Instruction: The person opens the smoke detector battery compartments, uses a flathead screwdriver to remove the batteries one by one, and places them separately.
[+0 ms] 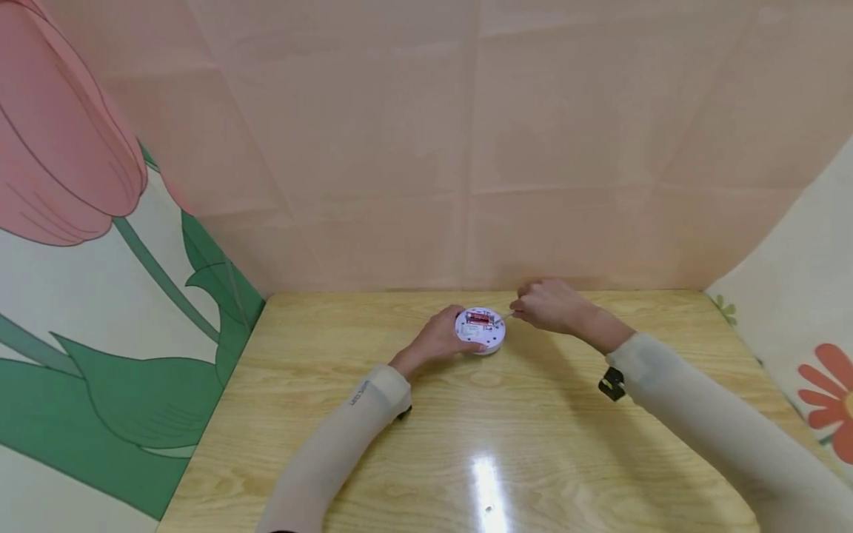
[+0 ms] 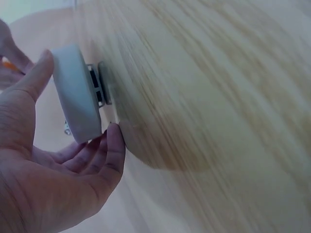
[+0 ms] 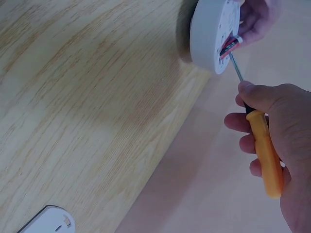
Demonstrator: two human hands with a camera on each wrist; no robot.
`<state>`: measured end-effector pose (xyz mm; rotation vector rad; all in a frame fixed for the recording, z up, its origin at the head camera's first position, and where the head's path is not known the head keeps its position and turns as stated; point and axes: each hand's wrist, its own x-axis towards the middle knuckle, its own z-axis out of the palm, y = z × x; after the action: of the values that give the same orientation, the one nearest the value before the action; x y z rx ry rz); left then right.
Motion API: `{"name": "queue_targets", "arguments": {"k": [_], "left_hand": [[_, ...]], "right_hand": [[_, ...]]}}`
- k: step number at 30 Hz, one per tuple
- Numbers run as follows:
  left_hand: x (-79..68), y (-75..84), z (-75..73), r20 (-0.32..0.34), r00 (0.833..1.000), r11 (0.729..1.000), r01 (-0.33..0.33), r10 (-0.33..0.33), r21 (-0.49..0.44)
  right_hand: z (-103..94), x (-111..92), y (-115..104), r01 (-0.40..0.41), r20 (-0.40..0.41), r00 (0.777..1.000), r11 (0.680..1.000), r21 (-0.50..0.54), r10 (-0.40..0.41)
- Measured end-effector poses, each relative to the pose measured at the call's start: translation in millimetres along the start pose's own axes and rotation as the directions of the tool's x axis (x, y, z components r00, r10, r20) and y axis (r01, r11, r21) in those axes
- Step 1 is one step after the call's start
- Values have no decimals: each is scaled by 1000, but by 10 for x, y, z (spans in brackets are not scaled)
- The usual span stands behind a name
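A round white device [image 1: 481,342] is tilted up near the table's back edge, its open battery bay facing up. Red batteries [image 1: 478,319] lie in the bay. My left hand [image 1: 438,337] grips the device by its rim from the left, thumb on the near side. My right hand [image 1: 552,305], at the right, holds a screwdriver with an orange handle [image 3: 266,155]. Its thin metal shaft [image 3: 236,67] reaches to the bay, the tip beside a red battery [image 3: 231,46]. In the left wrist view the white casing [image 2: 77,94] stands on edge between thumb and fingers.
Wood-grain table [image 1: 433,459] spreads beneath both arms. A pinkish cloth backdrop [image 1: 466,185] rises just behind its far edge, close to both hands. A white rounded piece with small slots [image 3: 51,222] lies on the table in the right wrist view.
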<state>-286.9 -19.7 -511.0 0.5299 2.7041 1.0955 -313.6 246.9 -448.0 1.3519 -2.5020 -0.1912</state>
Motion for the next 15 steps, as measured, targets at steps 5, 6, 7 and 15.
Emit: {"name": "queue_targets", "arguments": {"k": [5, 6, 7, 15], "left_hand": [[-11, 9, 33, -27, 999, 1000, 30, -30, -4], [-12, 10, 38, -32, 999, 999, 33, -33, -4], [-12, 10, 45, -36, 999, 999, 35, -35, -1], [-11, 0, 74, -57, 998, 999, 19, -17, 41]], "right_hand": [[-7, 71, -19, -22, 54, 998, 1000, -21, 23], [-11, 85, -27, -26, 63, 998, 999, -25, 27], [-13, 98, -33, -28, 73, 997, 999, -31, 30], [-65, 196, -83, -13, 129, 991, 996, -83, 24]]}}
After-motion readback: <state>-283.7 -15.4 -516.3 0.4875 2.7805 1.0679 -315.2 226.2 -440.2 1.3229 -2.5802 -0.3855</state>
